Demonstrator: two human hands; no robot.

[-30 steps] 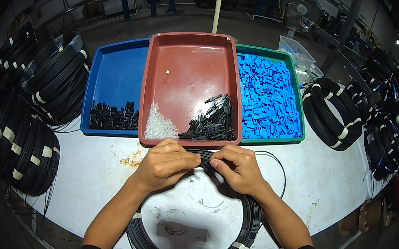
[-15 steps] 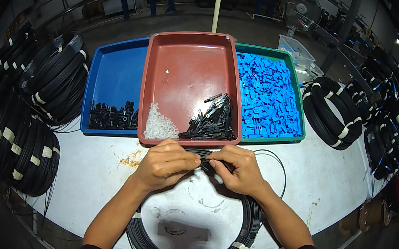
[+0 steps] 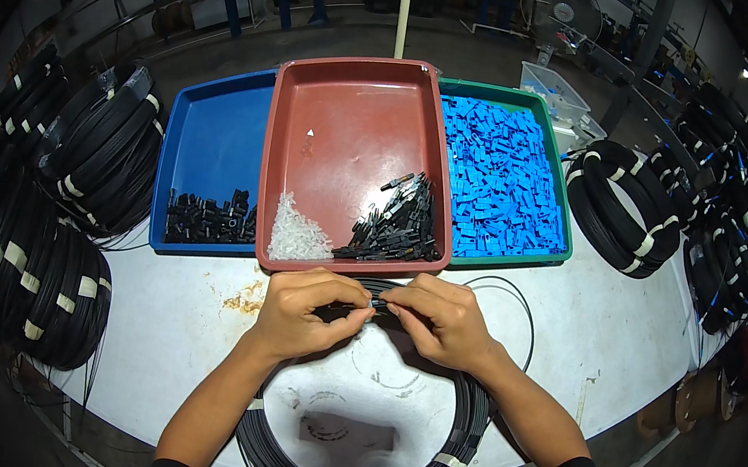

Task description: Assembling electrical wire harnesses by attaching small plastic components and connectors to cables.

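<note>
My left hand (image 3: 310, 312) and my right hand (image 3: 440, 321) meet fingertip to fingertip over the far side of a coil of black cable (image 3: 469, 413), which lies on the white table. Thumb and fingers of the left hand pinch a small, partly pale piece, too hidden to name. Close beside it, the right hand is closed on a thin dark end that looks like the black cable. From behind that hand a loose loop of the cable (image 3: 533, 323) curves out over the tabletop. White tape bands (image 3: 450, 462) wrap the coil.
Past my hands stand a red tray (image 3: 350, 128) with clear sleeves (image 3: 297, 233) and black connector parts (image 3: 398, 227), a blue tray (image 3: 218, 130) with black pieces, and a green tray (image 3: 559, 154) of blue clips. Cable coils (image 3: 41, 286) are piled left; another coil (image 3: 624, 213) lies right.
The left hand's fingers have shifted, with its thumb now extended lower against the fingertips and a little pale piece showing there. The right hand has barely moved.
</note>
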